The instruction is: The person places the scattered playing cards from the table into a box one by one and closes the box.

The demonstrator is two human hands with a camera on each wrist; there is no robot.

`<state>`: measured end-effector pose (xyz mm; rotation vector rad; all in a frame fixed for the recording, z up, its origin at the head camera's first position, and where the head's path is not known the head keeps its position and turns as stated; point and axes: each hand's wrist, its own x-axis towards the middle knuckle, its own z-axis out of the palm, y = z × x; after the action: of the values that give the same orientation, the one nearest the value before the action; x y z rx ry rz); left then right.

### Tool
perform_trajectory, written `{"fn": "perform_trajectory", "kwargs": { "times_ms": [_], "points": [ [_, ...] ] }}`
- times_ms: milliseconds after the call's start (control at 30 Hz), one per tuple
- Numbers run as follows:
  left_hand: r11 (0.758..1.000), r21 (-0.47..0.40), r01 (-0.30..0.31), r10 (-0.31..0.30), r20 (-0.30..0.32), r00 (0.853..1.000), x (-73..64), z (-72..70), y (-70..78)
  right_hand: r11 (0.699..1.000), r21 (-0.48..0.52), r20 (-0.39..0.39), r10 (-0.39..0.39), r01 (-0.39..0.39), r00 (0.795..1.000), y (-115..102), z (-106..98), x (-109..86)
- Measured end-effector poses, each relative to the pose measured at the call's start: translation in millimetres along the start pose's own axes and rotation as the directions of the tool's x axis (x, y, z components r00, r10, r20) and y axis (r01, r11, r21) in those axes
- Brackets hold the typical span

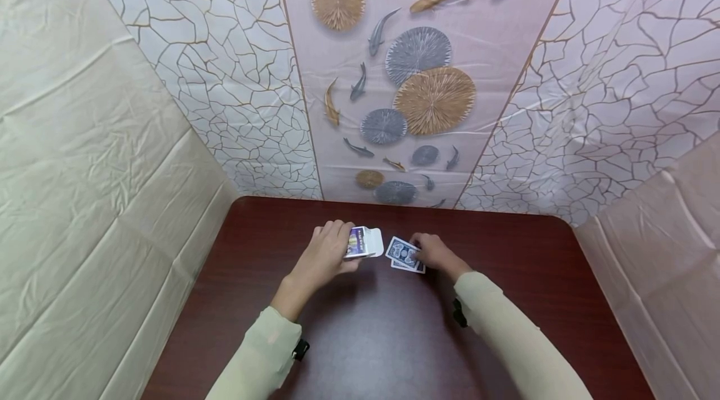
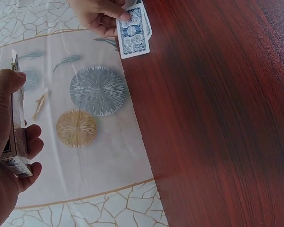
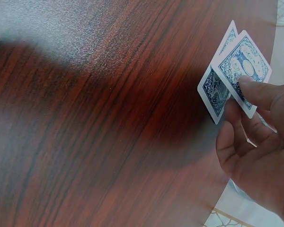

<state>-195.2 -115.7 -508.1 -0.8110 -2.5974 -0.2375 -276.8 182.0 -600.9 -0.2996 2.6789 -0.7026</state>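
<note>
My left hand [image 1: 323, 253] grips a small card box [image 1: 357, 242], purple and yellow on its face. The box's white end flap [image 1: 375, 242] stands open and points toward the right hand. In the left wrist view the thumb lies along one side of the box [image 2: 20, 137] and the fingertips on the other. My right hand [image 1: 439, 254] pinches blue-backed playing cards [image 1: 402, 252], thumb on the top one. A second card [image 3: 212, 92] shows beneath the top card [image 3: 246, 59], fanned out at an angle. Whether more cards lie behind these is hidden.
Below the hands is a dark red-brown wooden table [image 1: 360, 337], with a glare patch near its front. A patterned cloth wall [image 1: 394, 94] stands along the far edge. Beige padded panels [image 1: 112, 200] close in the left and right sides.
</note>
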Motion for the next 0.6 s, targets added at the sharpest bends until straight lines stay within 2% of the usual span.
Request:
{"fn": "perform_trajectory", "kwargs": {
  "times_ms": [367,600],
  "points": [
    [1.000,-0.025,0.010,-0.010,0.007,1.000,0.6,0.3,2.0,0.990,0.136,-0.047,-0.034,0.040,0.998,3.8,-4.0,-9.4],
    [0.999,-0.033,0.010,-0.008,0.040,0.999,2.3,2.3,4.0,0.951,0.308,-0.034,0.007,0.004,0.999,5.3,-9.9,-21.6]
  ]
}}
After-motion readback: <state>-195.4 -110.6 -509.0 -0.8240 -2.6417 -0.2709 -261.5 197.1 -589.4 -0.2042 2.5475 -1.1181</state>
